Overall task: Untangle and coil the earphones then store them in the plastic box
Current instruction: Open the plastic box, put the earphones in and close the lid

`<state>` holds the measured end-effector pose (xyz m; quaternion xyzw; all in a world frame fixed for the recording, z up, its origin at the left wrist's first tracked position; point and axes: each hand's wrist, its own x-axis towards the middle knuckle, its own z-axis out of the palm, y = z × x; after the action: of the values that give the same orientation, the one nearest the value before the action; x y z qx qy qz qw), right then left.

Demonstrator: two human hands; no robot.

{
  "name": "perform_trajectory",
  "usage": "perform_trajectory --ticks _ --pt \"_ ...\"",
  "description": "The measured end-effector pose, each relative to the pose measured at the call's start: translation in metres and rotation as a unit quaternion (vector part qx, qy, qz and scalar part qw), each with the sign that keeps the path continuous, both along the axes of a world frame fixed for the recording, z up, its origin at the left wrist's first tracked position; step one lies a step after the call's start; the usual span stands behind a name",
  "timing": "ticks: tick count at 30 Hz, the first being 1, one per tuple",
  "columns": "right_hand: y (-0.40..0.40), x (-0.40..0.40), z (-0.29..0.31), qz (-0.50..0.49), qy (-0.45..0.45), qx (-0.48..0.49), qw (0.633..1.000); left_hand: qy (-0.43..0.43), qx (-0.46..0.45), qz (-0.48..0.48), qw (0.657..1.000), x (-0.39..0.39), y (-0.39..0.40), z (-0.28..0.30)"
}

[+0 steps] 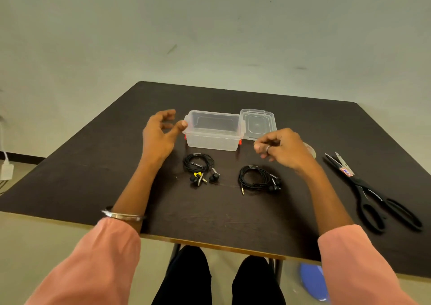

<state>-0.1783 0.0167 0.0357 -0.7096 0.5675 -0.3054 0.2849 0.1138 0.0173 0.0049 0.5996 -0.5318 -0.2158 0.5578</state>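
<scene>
Two sets of black earphones, left set point(200, 169) and right set point(258, 179), lying coiled on the dark table point(93, 164), just in front of the clear box point(213, 130). Box open and apparently holding nothing, lid point(258, 124) off and touching its right end. Coiling seemingly done; storing both sets and closing the box judged as left to do. Left hand point(159, 133) raised beside the box's left end, fingers point(169, 113) loosely spread, holding nothing, thumb close to the rim, contact unclear. Right hand point(281, 147) hovering above the right set, fingers curled inward, ring on one; whether anything is pinched, impossible to tell. Large black scissors point(375, 194) well to the right, a pale round object half hidden behind the right hand. Nothing between earphones and box; loose plugs and buds likely to snag or uncoil on lifting.
</scene>
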Motion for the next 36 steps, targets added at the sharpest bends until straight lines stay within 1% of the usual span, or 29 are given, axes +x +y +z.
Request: perform_trajectory --ticks 1,2,3,5,7,8,11,16,19,21,24,28,31,33,36 --pt "0.004 0.000 0.001 0.034 0.043 0.010 0.998 -0.018 -0.035 0.042 0.998 -0.002 0.006 0.001" --pt "0.007 0.001 0.002 0.064 0.093 0.017 0.993 -0.049 -0.056 0.052 0.996 -0.003 0.012 0.003" --pt "0.009 0.002 0.002 0.087 0.134 0.023 0.987 -0.094 -0.054 0.032 0.994 -0.005 0.016 0.005" --pt "0.012 0.005 0.002 0.106 0.180 0.036 0.977 -0.212 0.011 -0.033 0.977 -0.012 0.023 0.007" --pt "0.015 0.009 0.003 0.112 0.212 0.035 0.970 -0.314 0.089 -0.051 0.944 -0.020 0.025 0.008" --pt "0.016 0.012 0.003 0.112 0.229 0.030 0.966 -0.345 0.116 -0.049 0.930 -0.025 0.026 0.008" --pt "0.018 0.017 0.001 0.098 0.268 0.008 0.958 -0.379 0.161 -0.056 0.909 -0.034 0.028 0.010" --pt "0.023 0.019 0.006 0.089 0.255 -0.004 0.963 -0.399 0.160 -0.042 0.902 -0.036 0.031 0.018" --pt "0.027 0.019 0.022 0.097 0.217 -0.010 0.971 -0.394 0.175 -0.070 0.900 -0.031 0.028 0.026" --pt "0.029 0.019 0.036 0.107 0.194 -0.013 0.975 -0.375 0.182 -0.095 0.904 -0.026 0.025 0.035" --pt "0.028 0.020 0.056 0.103 0.148 -0.042 0.983 -0.310 0.167 -0.113 0.929 -0.019 0.023 0.058" --pt "0.017 0.025 0.077 0.071 0.096 -0.096 0.988 -0.196 0.121 -0.096 0.968 -0.013 0.016 0.093" --pt "0.006 0.029 0.085 0.030 0.070 -0.134 0.988 -0.121 0.090 -0.078 0.986 -0.015 0.005 0.112" --pt "-0.002 0.031 0.086 -0.004 0.043 -0.153 0.987 -0.097 0.080 -0.054 0.991 -0.020 -0.007 0.122" --pt "-0.012 0.033 0.081 -0.056 -0.010 -0.185 0.981 -0.082 0.089 -0.031 0.992 -0.031 -0.027 0.126"
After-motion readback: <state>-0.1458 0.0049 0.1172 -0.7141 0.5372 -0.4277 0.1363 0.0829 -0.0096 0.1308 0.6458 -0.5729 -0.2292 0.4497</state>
